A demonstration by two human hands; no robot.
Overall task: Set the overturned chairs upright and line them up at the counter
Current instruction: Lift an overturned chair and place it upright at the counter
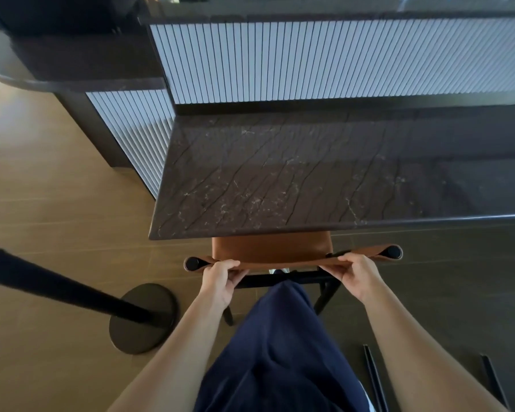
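A chair (272, 248) with a tan leather seat and black frame stands upright, its seat tucked partly under the dark marble counter (295, 179). Only the rear of the seat and the top of the leather backrest show. My left hand (220, 278) grips the backrest's top edge near its left end. My right hand (359, 273) grips the same edge near its right end. Two black rear legs reach down to the floor below my hands.
A black pole on a round base (143, 318) stands on the wooden floor to the left. Thin black bars (375, 379), perhaps legs of another chair, lie at the lower right. A ribbed white panel (324, 60) backs the counter. My dark blue trouser leg (280, 346) sits between my arms.
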